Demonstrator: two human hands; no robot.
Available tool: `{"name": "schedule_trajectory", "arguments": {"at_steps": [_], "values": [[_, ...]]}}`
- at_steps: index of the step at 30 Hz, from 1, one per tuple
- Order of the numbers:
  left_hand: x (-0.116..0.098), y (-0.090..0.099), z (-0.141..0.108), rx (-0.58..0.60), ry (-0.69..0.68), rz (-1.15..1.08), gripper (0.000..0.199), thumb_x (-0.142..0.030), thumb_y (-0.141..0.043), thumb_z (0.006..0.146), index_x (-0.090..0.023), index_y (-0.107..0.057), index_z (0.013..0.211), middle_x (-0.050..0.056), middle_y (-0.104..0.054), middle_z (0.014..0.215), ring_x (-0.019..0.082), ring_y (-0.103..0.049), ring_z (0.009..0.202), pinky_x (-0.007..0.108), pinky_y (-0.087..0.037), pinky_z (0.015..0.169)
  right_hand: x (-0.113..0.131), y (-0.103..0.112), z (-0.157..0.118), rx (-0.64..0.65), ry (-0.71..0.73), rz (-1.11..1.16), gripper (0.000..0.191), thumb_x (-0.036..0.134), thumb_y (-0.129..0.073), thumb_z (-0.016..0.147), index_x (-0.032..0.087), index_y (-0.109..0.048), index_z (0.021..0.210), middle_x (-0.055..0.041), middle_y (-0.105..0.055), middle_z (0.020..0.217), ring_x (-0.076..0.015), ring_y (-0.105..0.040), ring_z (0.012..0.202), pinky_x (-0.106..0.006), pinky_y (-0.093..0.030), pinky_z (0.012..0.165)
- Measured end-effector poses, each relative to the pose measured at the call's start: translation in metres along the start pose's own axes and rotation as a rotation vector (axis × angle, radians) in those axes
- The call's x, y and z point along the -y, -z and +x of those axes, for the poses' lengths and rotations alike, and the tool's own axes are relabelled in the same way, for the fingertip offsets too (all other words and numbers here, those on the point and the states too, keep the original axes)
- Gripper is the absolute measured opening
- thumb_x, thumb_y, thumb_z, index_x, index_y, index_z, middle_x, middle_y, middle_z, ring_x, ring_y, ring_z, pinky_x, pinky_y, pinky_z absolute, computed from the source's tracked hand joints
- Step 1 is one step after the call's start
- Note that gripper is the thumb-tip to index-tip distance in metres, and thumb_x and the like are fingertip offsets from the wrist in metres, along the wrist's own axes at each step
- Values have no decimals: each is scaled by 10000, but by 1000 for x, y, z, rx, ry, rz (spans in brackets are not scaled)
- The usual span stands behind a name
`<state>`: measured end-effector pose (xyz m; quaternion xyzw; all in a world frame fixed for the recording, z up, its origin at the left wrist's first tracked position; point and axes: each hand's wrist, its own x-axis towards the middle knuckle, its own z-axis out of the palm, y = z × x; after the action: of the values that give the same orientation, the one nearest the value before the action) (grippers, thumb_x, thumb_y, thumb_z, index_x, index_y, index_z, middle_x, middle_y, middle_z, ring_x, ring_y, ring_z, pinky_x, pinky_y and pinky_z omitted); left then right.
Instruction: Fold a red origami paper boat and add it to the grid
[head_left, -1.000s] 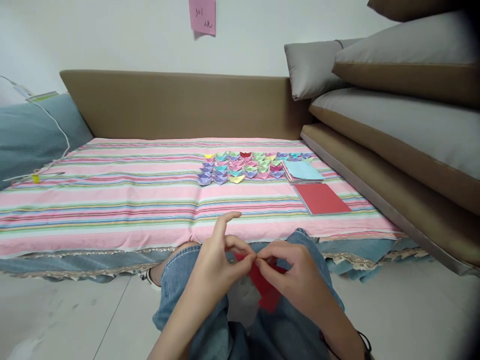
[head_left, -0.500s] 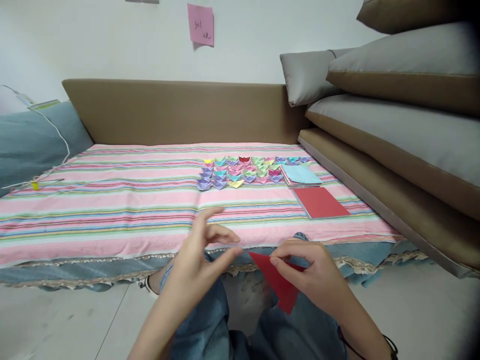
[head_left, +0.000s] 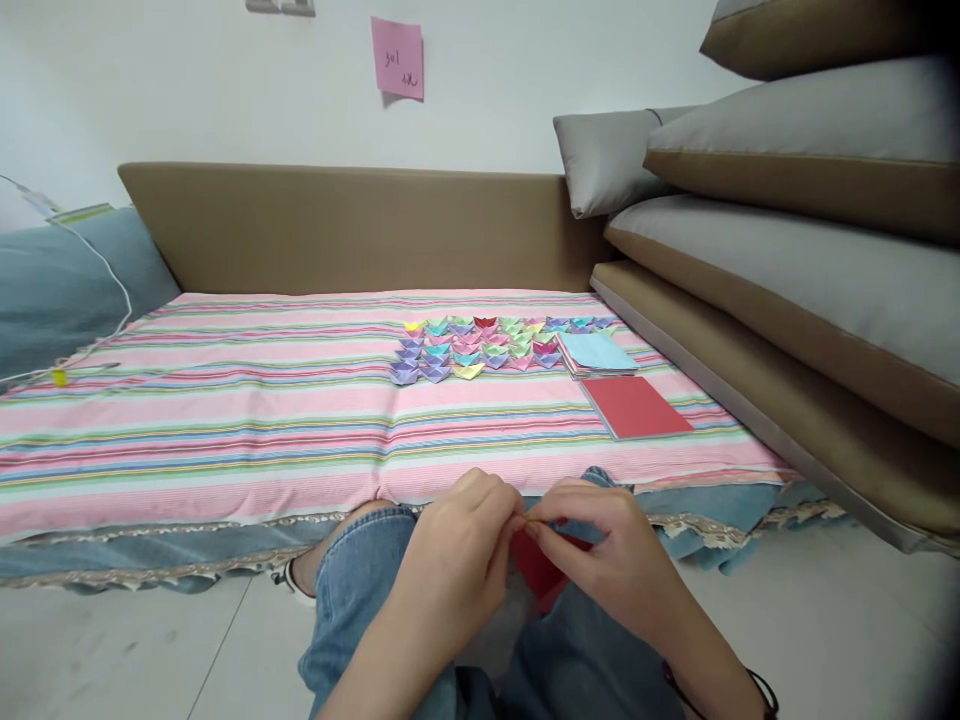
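Note:
A folded red paper [head_left: 541, 574] hangs above my lap, partly hidden by my fingers. My right hand [head_left: 606, 535] pinches its upper edge between thumb and fingertips. My left hand [head_left: 471, 540] is closed on the paper's upper left corner, its fingertips meeting those of my right hand. Beyond my hands, rows of small folded paper boats [head_left: 466, 356] in many colours stand on the striped cloth [head_left: 300, 400]. Right of them lies a stack of light blue paper [head_left: 598, 352], with a stack of red paper [head_left: 637, 407] in front of it.
Large grey and brown cushions [head_left: 810, 260] are piled at the right. A brown backrest [head_left: 360, 230] runs along the wall, under a pink note [head_left: 397, 58]. At the left, a white cable [head_left: 112, 275] lies by a blue cushion [head_left: 75, 260]. My knees are below my hands.
My left hand has moved right and down to the red paper and closed on its corner. The paper is now more covered by my hands. The view has shifted slightly.

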<state>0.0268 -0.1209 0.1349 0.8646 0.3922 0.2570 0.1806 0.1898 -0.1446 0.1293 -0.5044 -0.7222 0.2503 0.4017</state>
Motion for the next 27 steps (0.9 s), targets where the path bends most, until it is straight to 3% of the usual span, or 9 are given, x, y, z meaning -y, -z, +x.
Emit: {"name": "schedule_trajectory", "arguments": {"at_steps": [7, 22, 27], "values": [[0, 2, 0, -3, -17, 104, 174, -109, -367, 860, -191, -491, 769, 36, -530, 766, 190, -481, 749, 291, -346, 595, 3, 0, 2, -39, 9, 13, 185, 85, -546, 771, 215, -672, 729, 1, -664, 705, -154, -587, 677, -264, -434, 625], [13, 19, 3, -109, 25, 44, 178, -176, -366, 894, -193, -485, 763, 20, -530, 745, 173, -484, 739, 285, -338, 628, -8, 16, 7, -36, 29, -155, 168, 103, -532, 776, 203, -639, 693, -6, -642, 693, -154, -562, 659, -263, -408, 602], [18, 20, 1, -112, 78, 7, 178, -186, -378, 878, -197, -496, 745, 20, -548, 738, 174, -502, 730, 278, -343, 613, -11, 19, 7, -26, -1, -105, 163, 155, -548, 803, 199, -641, 676, -15, -643, 681, -158, -565, 648, -270, -420, 600]]}}
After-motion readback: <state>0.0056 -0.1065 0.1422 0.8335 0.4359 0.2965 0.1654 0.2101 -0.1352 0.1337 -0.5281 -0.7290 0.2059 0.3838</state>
